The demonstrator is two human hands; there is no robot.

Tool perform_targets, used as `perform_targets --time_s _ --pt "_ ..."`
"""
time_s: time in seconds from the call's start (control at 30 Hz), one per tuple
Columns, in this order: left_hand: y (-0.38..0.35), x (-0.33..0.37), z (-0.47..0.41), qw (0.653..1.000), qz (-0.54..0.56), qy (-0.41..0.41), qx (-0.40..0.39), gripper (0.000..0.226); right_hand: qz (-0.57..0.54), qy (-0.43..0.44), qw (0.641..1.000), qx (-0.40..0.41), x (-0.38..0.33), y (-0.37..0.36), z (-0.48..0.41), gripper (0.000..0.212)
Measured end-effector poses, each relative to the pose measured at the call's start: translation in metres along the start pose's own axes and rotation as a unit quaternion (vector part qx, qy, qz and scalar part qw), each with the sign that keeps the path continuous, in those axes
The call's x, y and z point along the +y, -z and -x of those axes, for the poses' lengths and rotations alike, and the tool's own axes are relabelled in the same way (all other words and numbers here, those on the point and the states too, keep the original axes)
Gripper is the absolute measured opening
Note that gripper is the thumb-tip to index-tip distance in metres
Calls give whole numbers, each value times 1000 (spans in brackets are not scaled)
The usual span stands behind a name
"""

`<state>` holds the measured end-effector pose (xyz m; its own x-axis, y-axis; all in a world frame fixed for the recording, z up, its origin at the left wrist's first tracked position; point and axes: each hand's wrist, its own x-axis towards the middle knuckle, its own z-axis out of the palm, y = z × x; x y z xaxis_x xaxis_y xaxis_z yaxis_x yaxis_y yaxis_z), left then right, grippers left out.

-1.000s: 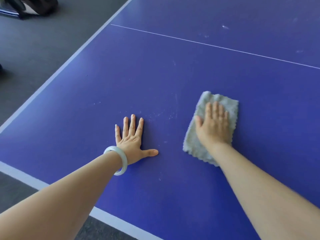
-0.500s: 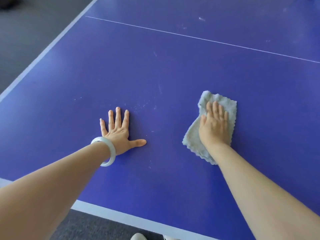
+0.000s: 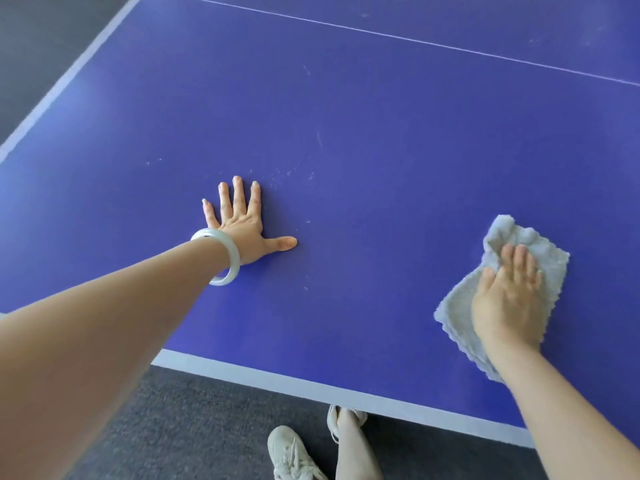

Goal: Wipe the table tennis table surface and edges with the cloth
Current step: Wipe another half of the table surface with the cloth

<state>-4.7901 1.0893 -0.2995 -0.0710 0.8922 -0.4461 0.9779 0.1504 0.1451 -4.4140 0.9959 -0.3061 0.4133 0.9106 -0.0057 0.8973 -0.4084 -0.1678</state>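
Head view, one frame logged

Table tennis table [image 3: 381,133] fills most of what I see: blue top, white border strip [image 3: 277,374] along the near edge, a second strip up the left side, and a thin white centre line [image 3: 415,39] across the far part.

Left hand [image 3: 242,223]: palm down, flat on the blue surface. Fingers are straight and slightly spread, with the thumb pointing out to the right. It has hold of nothing. A pale bangle [image 3: 228,261] sits at the wrist.

Right hand [image 3: 509,299]: palm down on top of the cloth [image 3: 550,268]. Fingers are straight and close together, pressing the cloth onto the tabletop rather than gripping it.

Cloth: grey, fluffy, with scalloped edges. It lies on the right part of the table, on the blue, near the near border strip but short of it. Its far-left corner is rucked up beside the fingertips. It is well apart from the left hand.

Surface: pale specks [image 3: 287,173] are scattered just beyond the left fingers and to their right, and I see faint scuffs further up the blue.

Below the near edge: dark grey carpet [image 3: 190,427] and a pale shoe [image 3: 294,452]. A second shoe [image 3: 334,420] sits partly under the table edge, with a bare lower leg above it
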Motion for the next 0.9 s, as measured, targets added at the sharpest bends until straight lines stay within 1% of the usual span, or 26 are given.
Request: perform_targets --time_s 0.03,0.1,0.17,0.2,0.23,0.3,0.33,0.37,0.43,0.5,0.57,0.6,0.63,0.67,0.73,0.8,0.87,0.9 --pt "0 1 0 1000 0 0 0 124 1 19 1000 -1 -30 -6 21 58" --pt "0 0 0 1000 0 0 5 123 -2 99 995 -12 -96 -23 64 59" --pt "-1 -2 0 1000 3 -4 9 123 -4 182 983 -32 -151 -40 100 62" --pt "-2 -3 -1 1000 4 -8 10 123 -11 229 972 -53 -166 -41 110 62" --pt "-3 -4 -1 1000 5 -11 14 123 -16 278 958 -71 -167 -39 113 61" --pt "-3 -7 -2 1000 4 -14 18 123 -32 344 935 -79 -130 -28 100 59" --pt "-4 -7 -3 1000 4 -15 17 124 -33 347 935 -70 -98 -21 93 58" --pt "-5 -8 -4 1000 5 -16 18 124 -27 324 944 -60 -60 -14 84 57" --pt "-6 -10 -5 1000 6 -18 24 125 -19 220 974 -46 17 1 60 59" --pt "-8 -10 -5 999 6 -19 35 126 -18 87 995 -36 70 15 40 63" --pt "-6 -10 -5 999 10 -18 36 126 -7 -31 999 -9 70 14 36 64" --pt "-6 -9 -4 999 12 -18 33 126 -6 -61 998 7 50 8 41 62" --pt "-6 -8 -3 999 11 -18 33 125 -7 -59 998 16 22 2 52 61" --pt "-6 -6 -2 999 9 -18 33 124 -7 -23 1000 13 -13 -5 67 60" --pt "-3 -4 2 999 19 -21 36 118 -1 99 995 -8 -87 -23 99 60" --pt "4 -7 5 996 78 -36 35 101 -3 188 982 -13 -149 -36 122 61" --pt "15 -20 9 985 159 -60 34 82 -3 240 970 -37 -178 -39 125 61" --pt "19 -30 12 984 156 -75 45 78 6 266 963 -52 -179 -39 120 61"
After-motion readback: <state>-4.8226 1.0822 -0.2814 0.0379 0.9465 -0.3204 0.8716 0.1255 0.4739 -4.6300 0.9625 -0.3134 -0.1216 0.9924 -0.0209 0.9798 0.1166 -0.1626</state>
